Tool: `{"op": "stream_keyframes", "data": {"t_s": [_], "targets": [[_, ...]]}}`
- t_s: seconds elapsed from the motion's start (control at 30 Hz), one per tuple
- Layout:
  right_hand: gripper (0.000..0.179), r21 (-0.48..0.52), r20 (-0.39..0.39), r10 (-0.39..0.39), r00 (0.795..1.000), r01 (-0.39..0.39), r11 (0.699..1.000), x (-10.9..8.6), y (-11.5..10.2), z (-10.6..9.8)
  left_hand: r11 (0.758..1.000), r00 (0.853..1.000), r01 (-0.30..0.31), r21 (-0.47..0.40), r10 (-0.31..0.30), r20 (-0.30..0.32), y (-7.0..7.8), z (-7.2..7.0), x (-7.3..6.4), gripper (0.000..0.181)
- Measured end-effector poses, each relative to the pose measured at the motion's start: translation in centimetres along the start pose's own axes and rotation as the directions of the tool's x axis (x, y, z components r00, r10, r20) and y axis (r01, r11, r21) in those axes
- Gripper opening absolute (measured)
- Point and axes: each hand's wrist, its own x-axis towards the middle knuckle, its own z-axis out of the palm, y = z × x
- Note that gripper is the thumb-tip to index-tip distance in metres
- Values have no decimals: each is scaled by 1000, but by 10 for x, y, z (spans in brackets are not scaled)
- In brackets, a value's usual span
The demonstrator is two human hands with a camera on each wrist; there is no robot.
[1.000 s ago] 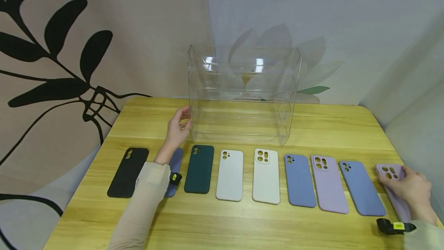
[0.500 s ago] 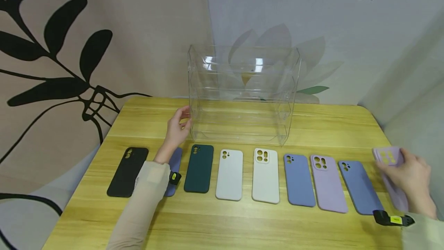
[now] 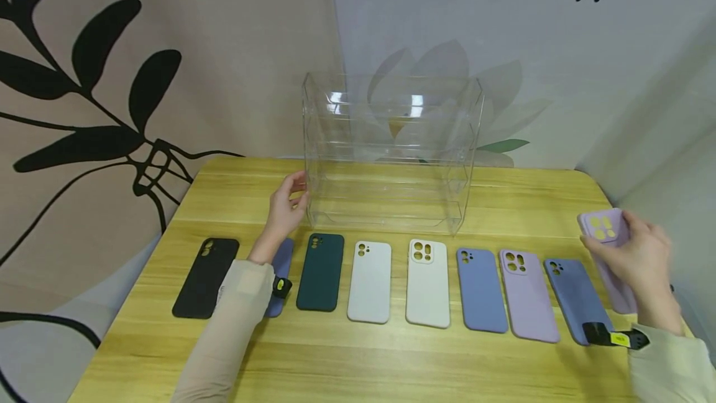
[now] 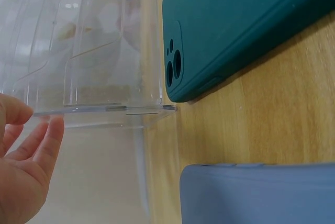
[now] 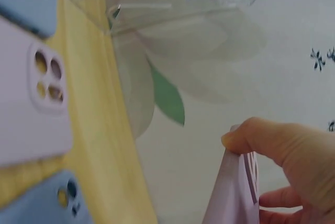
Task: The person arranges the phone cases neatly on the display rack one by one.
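At the right end of the row my right hand (image 3: 640, 257) holds a light purple phone case (image 3: 618, 285), thumb on one long edge and fingers on the other. The case is raised off the table, its camera cutouts at the top; the right wrist view shows it nearly edge-on. My left hand (image 3: 286, 207) pinches the left side edge of a clear tiered display rack (image 3: 391, 219); in the left wrist view thumb and fingertips (image 4: 54, 130) lie on either side of its panel. Beneath my left forearm lies a blue-purple case (image 3: 284, 257), partly hidden.
Several phone cases lie in a row before the rack: black (image 3: 207, 278), dark green (image 3: 321, 272), white (image 3: 369, 282), cream (image 3: 427, 285), blue (image 3: 482, 291), light purple (image 3: 528, 297) and another blue (image 3: 576, 294). A patterned curtain (image 3: 252, 48) hangs behind the wooden table (image 3: 335, 359).
My right hand has lifted the light purple case from the table and carried it up and leftward. My left hand stays at the rack's side.
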Motion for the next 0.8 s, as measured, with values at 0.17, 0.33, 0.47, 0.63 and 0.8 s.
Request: {"op": "stream_keyframes", "data": {"t_s": [0.17, 0.33, 0.47, 0.63, 0.8], "targets": [[81, 33, -31, -65, 997, 66, 997, 7, -22, 0, 1000, 1000, 14, 11, -14, -5, -24, 2, 4, 41], [79, 50, -68, -112, 991, 115, 992, 14, -44, 2, 1000, 1000, 10, 4, -10, -6, -28, 2, 4, 41], [78, 91, -85, -123, 989, 131, 987, 18, -61, 3, 1000, 1000, 10, 7, -10, -9, -27, 1, 3, 42], [79, 150, -94, -139, 986, 152, 977, 22, -84, 4, 1000, 1000, -4, 9, 4, -23, -26, 2, 3, 41], [79, 204, -122, -164, 979, 187, 961, 26, -110, 4, 1000, 999, -24, 4, 24, -31, -27, 2, 4, 40]]}}
